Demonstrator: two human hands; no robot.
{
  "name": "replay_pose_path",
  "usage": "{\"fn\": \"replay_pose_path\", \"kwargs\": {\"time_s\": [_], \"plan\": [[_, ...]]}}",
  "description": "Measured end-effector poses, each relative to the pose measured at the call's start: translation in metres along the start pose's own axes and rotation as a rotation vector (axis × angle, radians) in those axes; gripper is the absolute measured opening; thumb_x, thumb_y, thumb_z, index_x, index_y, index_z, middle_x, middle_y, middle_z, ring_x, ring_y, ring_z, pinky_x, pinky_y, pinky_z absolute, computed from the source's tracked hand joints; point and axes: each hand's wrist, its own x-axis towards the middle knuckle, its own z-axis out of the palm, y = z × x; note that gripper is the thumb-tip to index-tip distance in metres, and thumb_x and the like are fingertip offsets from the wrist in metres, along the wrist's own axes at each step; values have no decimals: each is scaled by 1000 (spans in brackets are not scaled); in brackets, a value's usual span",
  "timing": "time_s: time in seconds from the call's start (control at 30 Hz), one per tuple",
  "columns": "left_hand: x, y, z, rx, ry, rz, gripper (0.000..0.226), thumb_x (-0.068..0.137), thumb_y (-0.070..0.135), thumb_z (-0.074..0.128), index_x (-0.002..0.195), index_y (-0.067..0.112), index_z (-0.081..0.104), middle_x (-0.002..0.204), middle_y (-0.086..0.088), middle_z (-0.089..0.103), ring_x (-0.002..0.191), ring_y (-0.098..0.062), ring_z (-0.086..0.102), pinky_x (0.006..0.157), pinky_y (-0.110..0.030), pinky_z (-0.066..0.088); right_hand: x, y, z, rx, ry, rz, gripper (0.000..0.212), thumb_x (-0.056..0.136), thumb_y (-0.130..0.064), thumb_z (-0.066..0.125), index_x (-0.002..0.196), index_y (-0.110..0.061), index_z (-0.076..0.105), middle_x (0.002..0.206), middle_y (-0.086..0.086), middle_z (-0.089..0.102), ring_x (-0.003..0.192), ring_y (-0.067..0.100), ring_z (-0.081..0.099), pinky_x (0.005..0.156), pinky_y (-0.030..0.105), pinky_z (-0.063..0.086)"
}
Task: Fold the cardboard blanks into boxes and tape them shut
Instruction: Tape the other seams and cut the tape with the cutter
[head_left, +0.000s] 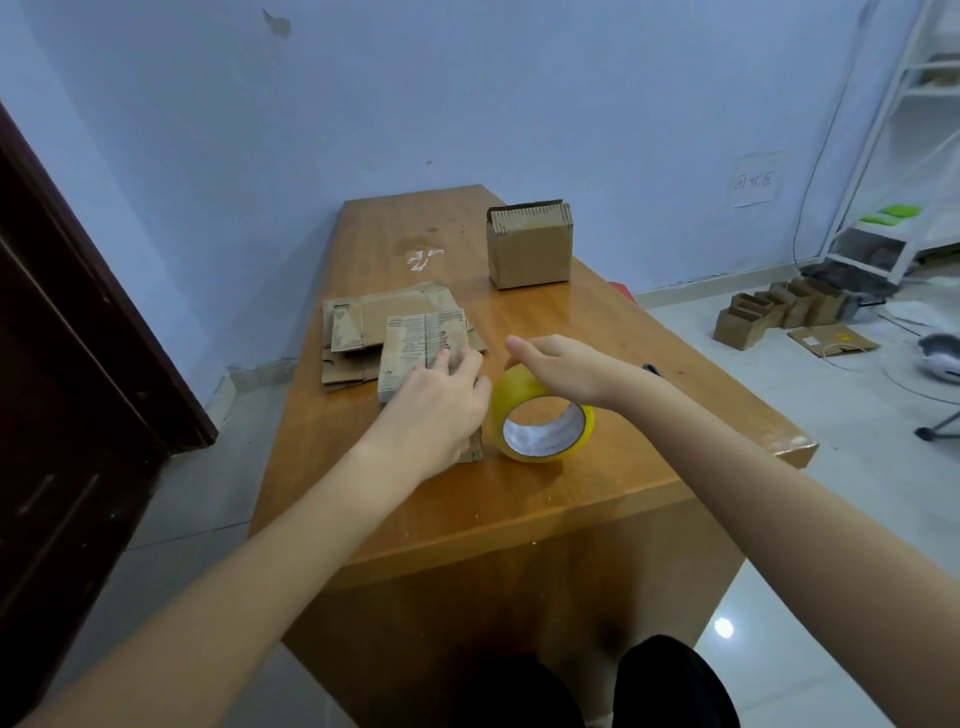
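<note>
A flat cardboard blank (418, 345) lies on the wooden table (571, 488), on top of a pile of other flat blanks (363, 322). My left hand (441, 400) rests on the near part of that top blank, fingers lying fairly straight across it. A yellow roll of tape (540, 423) stands on its edge just right of the blank. My right hand (561, 366) is curled over the top of the roll and holds it. A folded box (530, 247) stands upright at the far right of the table, its top flaps up.
Several folded boxes (779, 309) and a flat cardboard sheet (831, 340) lie on the floor at the right, near a white rack (883, 156). A dark door (62, 364) stands at the left. A small dark object (652, 370) lies on the table behind my right wrist.
</note>
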Motion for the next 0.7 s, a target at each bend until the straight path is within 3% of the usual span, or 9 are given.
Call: {"fn": "replay_pose_path", "kwargs": {"time_s": [0.07,0.13,0.2,0.27,0.37,0.43,0.6,0.7], "plan": [[1,1,0,22,-41,-1,39,78,18,69,111,0,58,124,-24,52,108,-42,59,72,-42,53,-3,5,-4,128,28,6,58,102,-48,22,121,-10,61,119,-1,55,115,14,47,97,31,35],[2,4,6,66,-69,7,42,76,14,68,113,-3,58,125,-26,51,108,-45,58,74,-45,55,-4,15,-11,188,111,46,53,102,-46,24,113,-11,63,107,0,56,106,16,49,92,32,37],[1,3,5,121,-75,4,46,66,13,74,106,-4,62,118,-28,55,101,-47,61,68,-45,55,-3,35,-20,-10,234,108,44,101,-41,30,95,-9,60,93,6,58,94,25,53,79,36,43],[2,4,2,132,-76,-13,47,64,16,75,106,-3,63,117,-27,56,100,-46,62,68,-44,55,-2,64,-27,-346,343,243,33,97,-36,35,84,-8,48,92,12,56,90,32,53,69,35,41],[3,7,6,72,-45,-20,62,83,25,59,134,-4,38,136,-23,39,124,-42,46,88,-44,49,-14,98,-27,-596,338,555,35,95,-36,40,97,-4,54,105,17,56,94,34,56,74,35,49],[2,6,3,82,-12,-40,68,87,26,55,140,-6,27,138,-21,36,128,-40,42,92,-42,47,-23,112,-20,-675,263,670,40,96,-39,40,109,-5,55,110,16,53,97,31,55,77,37,52],[2,8,-3,132,-73,-25,51,88,15,51,132,-6,39,133,-26,36,121,-47,47,87,-48,50,-27,112,-13,-576,274,607,25,98,-21,40,116,-5,48,104,13,56,91,29,58,70,35,49],[2,10,-3,99,-99,-35,56,89,20,51,137,-3,34,139,-25,31,126,-46,41,90,-47,48,-30,98,-13,-343,358,612,40,100,-17,38,135,1,30,104,17,59,85,32,59,61,35,46]]}}
